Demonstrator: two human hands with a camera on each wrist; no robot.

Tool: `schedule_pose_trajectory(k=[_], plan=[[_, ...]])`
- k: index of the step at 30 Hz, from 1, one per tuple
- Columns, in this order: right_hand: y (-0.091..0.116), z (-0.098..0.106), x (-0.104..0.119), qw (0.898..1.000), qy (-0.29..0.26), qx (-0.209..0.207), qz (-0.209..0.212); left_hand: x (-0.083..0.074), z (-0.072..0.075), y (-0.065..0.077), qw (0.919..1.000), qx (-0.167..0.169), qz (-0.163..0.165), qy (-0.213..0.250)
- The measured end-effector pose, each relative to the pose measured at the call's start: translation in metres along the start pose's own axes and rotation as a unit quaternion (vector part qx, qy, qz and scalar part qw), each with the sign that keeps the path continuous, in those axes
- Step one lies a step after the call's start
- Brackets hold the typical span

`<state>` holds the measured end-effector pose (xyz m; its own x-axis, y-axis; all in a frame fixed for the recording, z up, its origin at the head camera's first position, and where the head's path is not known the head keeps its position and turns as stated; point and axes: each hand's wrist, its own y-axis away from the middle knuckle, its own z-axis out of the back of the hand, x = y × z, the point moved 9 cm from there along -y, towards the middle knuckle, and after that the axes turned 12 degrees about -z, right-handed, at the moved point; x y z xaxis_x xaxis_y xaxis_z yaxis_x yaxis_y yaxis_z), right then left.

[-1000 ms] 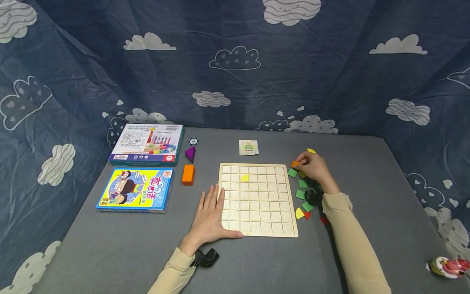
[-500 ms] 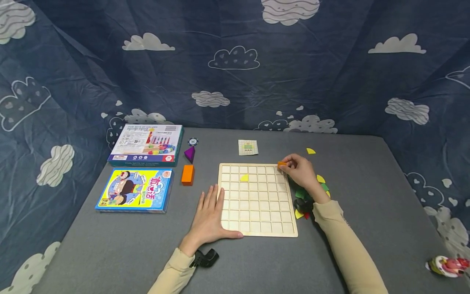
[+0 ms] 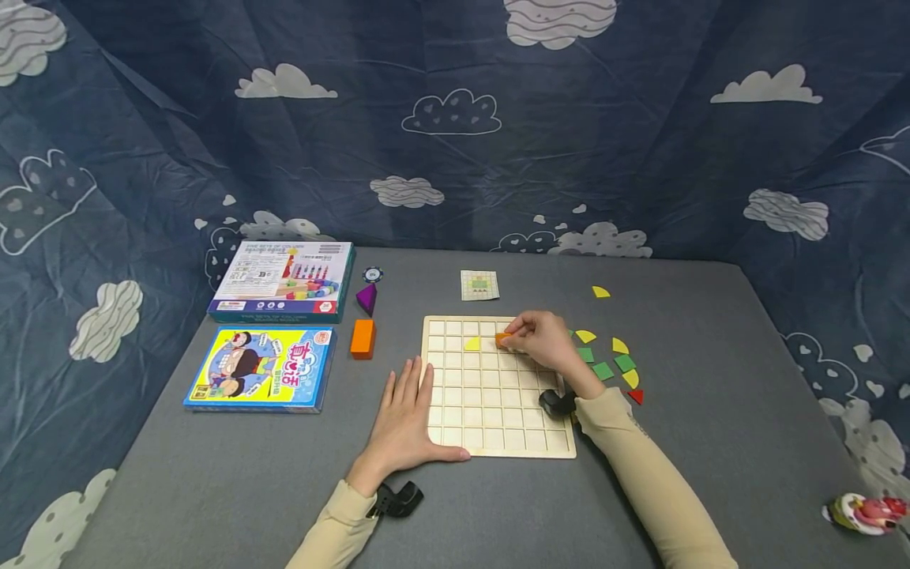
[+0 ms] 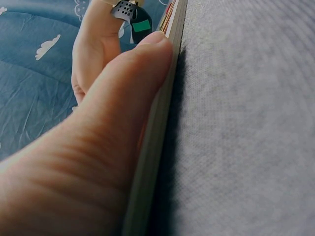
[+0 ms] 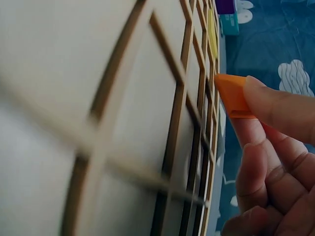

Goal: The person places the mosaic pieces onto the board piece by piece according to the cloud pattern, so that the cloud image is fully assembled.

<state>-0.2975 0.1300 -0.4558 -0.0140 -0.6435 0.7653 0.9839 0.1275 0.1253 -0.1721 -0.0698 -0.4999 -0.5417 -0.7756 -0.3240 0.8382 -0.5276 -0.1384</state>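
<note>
A wooden grid board [image 3: 505,397] lies on the grey table, with one yellow quarter-circle tile [image 3: 472,344] in a cell of its second row. Above the same row, my right hand [image 3: 543,341] pinches an orange tile [image 5: 233,94] between thumb and fingers; the right wrist view shows it tilted over the grid. My left hand [image 3: 404,423] rests flat along the board's left edge, fingers straight, with the thumb [image 4: 142,64] against the front edge. To the right of the board lie several green square tiles [image 3: 603,371], yellow quarter-circles [image 3: 620,346] and a red triangle [image 3: 636,396].
Behind the board lies a small pattern card [image 3: 479,285]. Two boxes, one white and teal [image 3: 284,276], one yellow and blue [image 3: 261,369], lie at left. Beside them are an orange block [image 3: 362,339], a purple piece [image 3: 366,299] and a round chip [image 3: 373,274]. A figurine [image 3: 863,514] stands at right.
My right hand has carried the orange tile leftward from the loose tiles to above the board's second row. The left hand has stayed in place.
</note>
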Motion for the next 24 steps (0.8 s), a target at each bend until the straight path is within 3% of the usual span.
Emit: schedule_pose_trajectory(k=[9,24], plan=[[-0.005,-0.018,0.009,0.999,-0.018,0.032,0.004,-0.001,-0.001,0.001,1.0,0.001,0.001,-0.005],[-0.008,-0.022,0.01,0.998,0.059,0.032,-0.014,0.0,0.0,0.0,1.0,-0.007,0.0,0.002]])
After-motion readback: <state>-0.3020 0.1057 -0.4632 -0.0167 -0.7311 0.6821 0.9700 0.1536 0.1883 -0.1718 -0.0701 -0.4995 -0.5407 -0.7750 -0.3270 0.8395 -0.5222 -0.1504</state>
